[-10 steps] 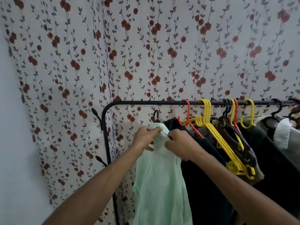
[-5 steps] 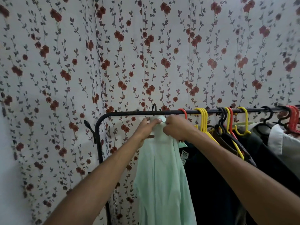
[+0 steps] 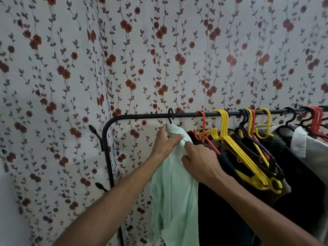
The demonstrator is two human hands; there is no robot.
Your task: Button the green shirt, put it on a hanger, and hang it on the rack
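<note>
Head view: the pale green shirt [image 3: 174, 201] hangs limp and creased from a black hanger [image 3: 170, 116] hooked over the rack [image 3: 142, 116] near its left end. The left hand [image 3: 166, 142] has its grip pinching the shoulder fabric. The right hand [image 3: 200, 162] curls its grip into the cloth just beside it. Dark clothes [image 3: 221, 219] and yellow hangers [image 3: 248, 162] crowd the rail on the right.

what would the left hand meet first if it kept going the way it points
Probably the black hook on the rail, just above the left hand gripping the shirt; depth is unclear.
</note>
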